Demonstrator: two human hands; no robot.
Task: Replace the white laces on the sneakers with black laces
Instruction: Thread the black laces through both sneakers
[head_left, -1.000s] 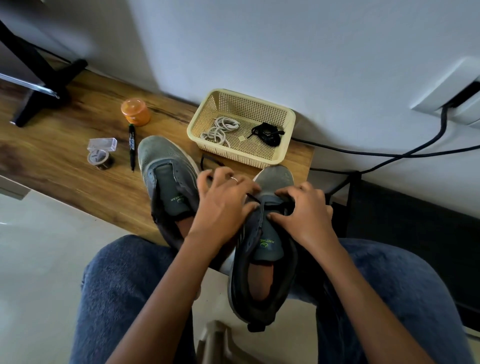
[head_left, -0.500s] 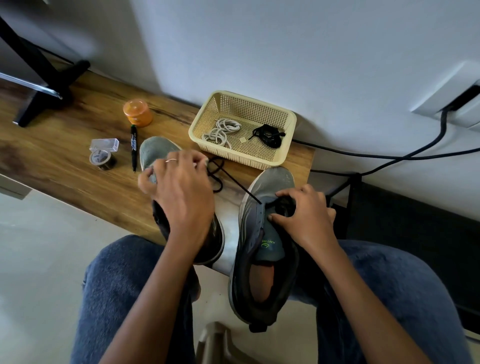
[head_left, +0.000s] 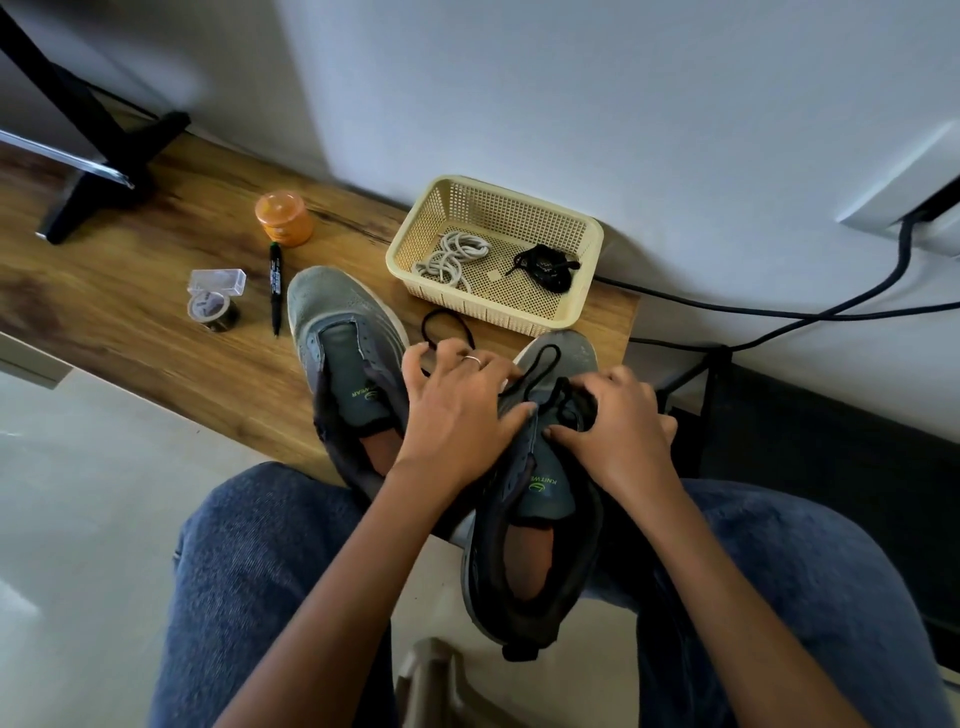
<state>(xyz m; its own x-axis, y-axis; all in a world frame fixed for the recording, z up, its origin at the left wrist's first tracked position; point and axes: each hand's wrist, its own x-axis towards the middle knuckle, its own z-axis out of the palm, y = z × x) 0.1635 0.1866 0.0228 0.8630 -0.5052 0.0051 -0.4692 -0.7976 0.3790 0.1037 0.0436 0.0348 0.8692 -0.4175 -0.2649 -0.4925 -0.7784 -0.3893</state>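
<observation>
Left hand (head_left: 457, 410) pinches the black lace (head_left: 537, 371); right hand (head_left: 615, 431) grips the sneaker (head_left: 540, 519) at its eyelets, over the lap. Advise drawing slack evenly, keeping the lace flat, untwisted.

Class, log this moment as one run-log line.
stage: lacing right sneaker | left hand: on black lace | right hand: pinching lace at eyelets | left sneaker: unlaced | basket: white laces, spare black lace

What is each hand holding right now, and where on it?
Both hands work on the right sneaker. The right hand grips its laced front; the left hand rests on its side, pinching the black lace, apparently.
</observation>
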